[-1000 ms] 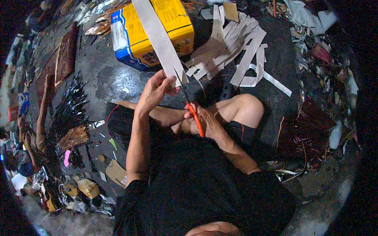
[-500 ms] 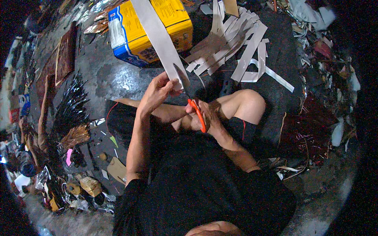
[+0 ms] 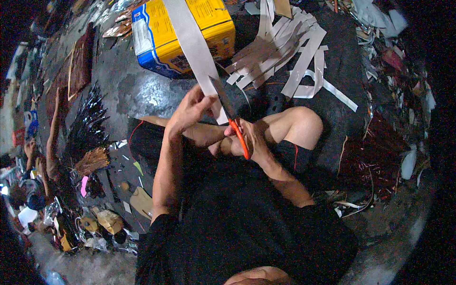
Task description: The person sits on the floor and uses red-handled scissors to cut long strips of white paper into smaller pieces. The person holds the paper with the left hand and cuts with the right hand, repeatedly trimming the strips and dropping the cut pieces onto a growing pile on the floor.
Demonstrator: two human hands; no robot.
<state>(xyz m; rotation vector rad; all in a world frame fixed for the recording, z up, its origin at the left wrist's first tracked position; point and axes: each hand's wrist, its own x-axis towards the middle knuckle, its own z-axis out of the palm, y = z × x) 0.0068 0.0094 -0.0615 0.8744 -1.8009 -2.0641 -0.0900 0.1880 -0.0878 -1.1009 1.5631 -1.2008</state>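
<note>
A long pale grey strip (image 3: 190,39) of sheet material runs down over a yellow and blue box (image 3: 205,23) toward me. My left hand (image 3: 192,110) pinches the strip's left edge near its lower end. Scissors with orange handles (image 3: 240,138) are gripped in my right hand (image 3: 254,141), their dark blades (image 3: 222,96) pointing up and left along the strip, against its right side. The lower end of the strip hangs between my left hand and the scissors' pivot. Whether the blades are parted is hard to make out.
A pile of cut pale strips (image 3: 280,50) lies right of the box. A bundle of dark glossy strands (image 3: 88,121) and a brown fibre bundle (image 3: 92,161) lie at left. Another person's hand (image 3: 29,149) shows at the far left. Scraps litter both sides.
The scissors have turned slightly, and their blades show broader beside the strip. More of the strip's lower end shows between my hands. At far left, the other person's hand has come into view.
</note>
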